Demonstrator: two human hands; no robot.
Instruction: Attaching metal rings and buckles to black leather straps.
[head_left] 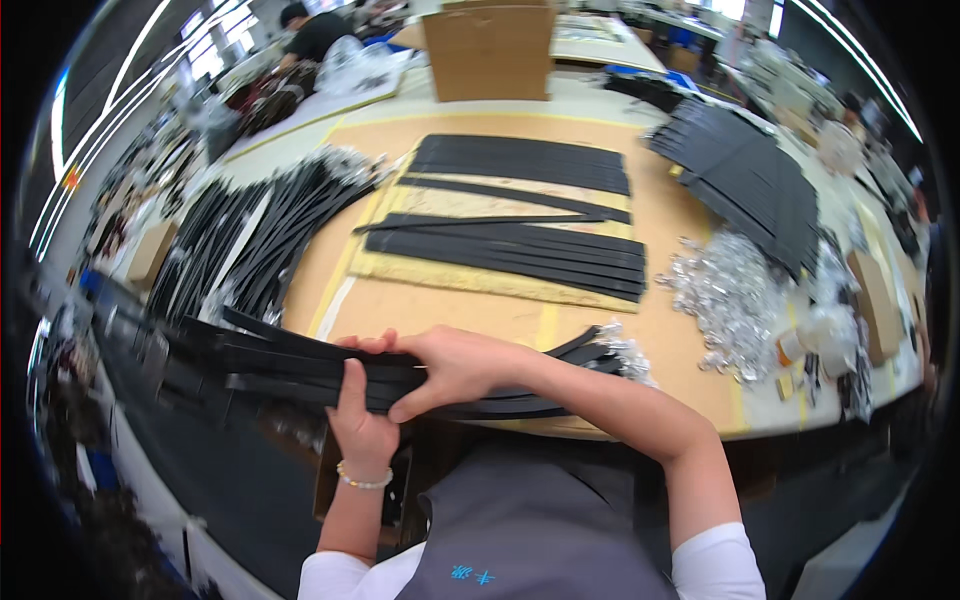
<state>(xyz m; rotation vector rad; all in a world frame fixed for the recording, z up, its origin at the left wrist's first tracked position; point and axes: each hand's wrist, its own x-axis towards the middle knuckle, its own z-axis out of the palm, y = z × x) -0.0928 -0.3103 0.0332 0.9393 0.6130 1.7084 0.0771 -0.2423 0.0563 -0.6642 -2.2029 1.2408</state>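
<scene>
Both my hands are closed around a bundle of black belt straps (285, 362) at the table's near edge. My left hand (362, 415) grips it from below, thumb up across the front. Just to its right, my right hand (455, 365) wraps over the top. The bundle's left ends stick out past the table edge and look blurred. On the right its ends carry shiny, clear-wrapped pieces (625, 358). Beyond my hands, flat black straps (520, 162) lie in rows on a yellowish board (490, 285), with a few set at a slant.
A heap of black straps with wrapped ends (265, 225) covers the left. To the right are a fanned stack of black straps (745, 175) and a pile of clear-wrapped small pieces (735, 300). A cardboard box (488, 55) stands behind; another person (318, 38) is at the far left.
</scene>
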